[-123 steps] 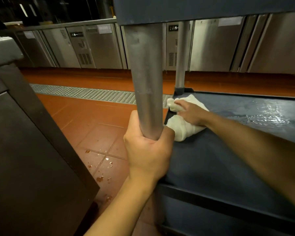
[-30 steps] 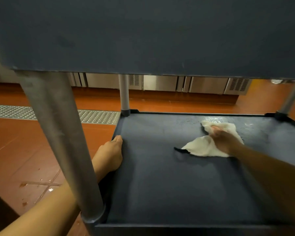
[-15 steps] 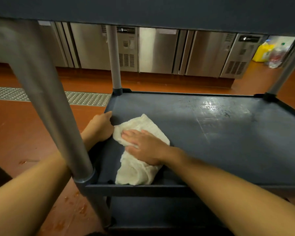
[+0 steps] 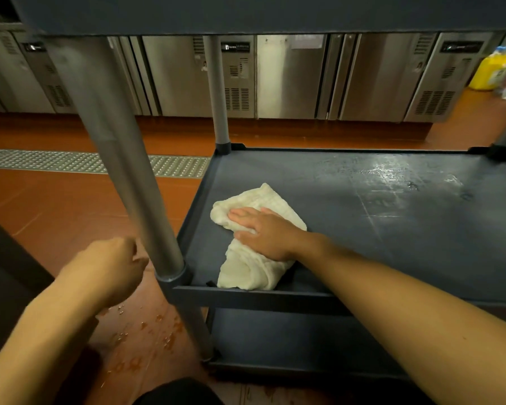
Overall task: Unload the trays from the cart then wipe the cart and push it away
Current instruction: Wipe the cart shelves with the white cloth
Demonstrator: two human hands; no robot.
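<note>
Left hand (image 4: 116, 266) has left the cart (image 4: 362, 200) rim, loosely curled; right hand (image 4: 265, 233) presses flat on cloth (image 4: 254, 267).

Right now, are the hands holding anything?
Nothing is gripped. The right hand presses flat on the middle of the white cloth; the left hand is empty.

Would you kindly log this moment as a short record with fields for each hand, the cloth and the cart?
right hand: pressed flat on the cloth
left hand: beside the near post, loosely curled, holding nothing
cloth: white, bunched at the shelf's near left corner
middle shelf: dark, wet sheen toward the far right, no trays
lower shelf: visible below
</note>
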